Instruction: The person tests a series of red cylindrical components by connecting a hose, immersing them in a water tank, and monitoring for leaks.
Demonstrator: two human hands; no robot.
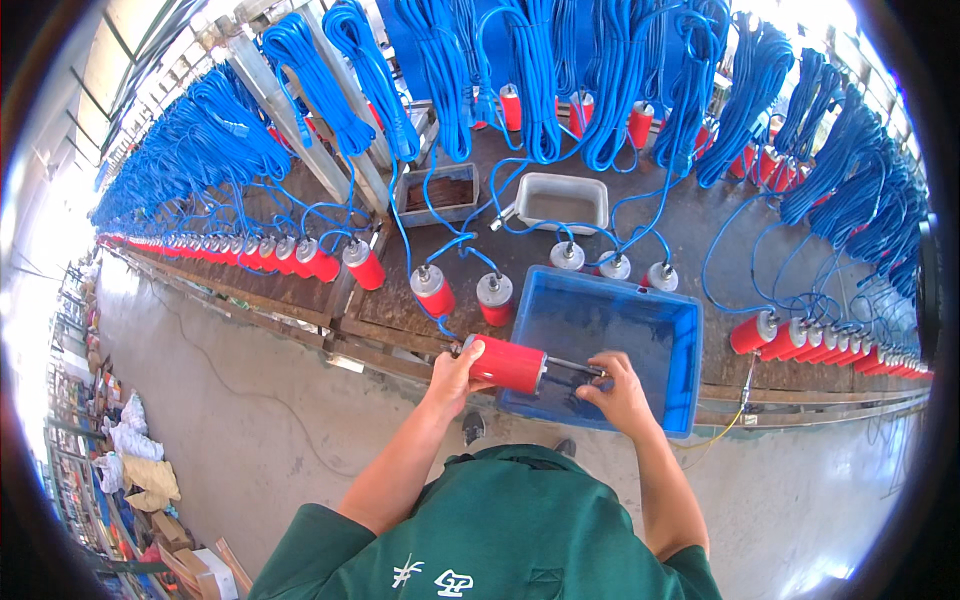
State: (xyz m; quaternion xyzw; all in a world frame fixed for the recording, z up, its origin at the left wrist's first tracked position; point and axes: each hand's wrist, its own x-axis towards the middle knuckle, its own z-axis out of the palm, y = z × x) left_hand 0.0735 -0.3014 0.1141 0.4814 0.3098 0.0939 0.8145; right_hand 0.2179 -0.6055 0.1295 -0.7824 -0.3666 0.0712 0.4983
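Note:
My left hand (452, 380) is wrapped round a red cylinder (510, 365) that looks like a small motor body, held sideways over the near left edge of a blue plastic tub (693, 365). From the cylinder's right end runs a slim metal rod (565, 365). My right hand (620, 395) closes its thumb and fingers on the rod's far end, above the tub. Whether the rod is part of the cylinder or a separate tool, I cannot tell. A blue cable (408, 240) leads down toward the cylinder's left end, partly hidden by my left hand.
More red cylinders (432, 292) with silver tops stand on the brown bench (390, 320), in long rows at both sides. Coiled blue cables (535, 80) hang above. A grey tray (440, 213) holds dark pieces; beside it sits a whitish tray (563, 185). An air hose (745, 400) hangs at the bench edge.

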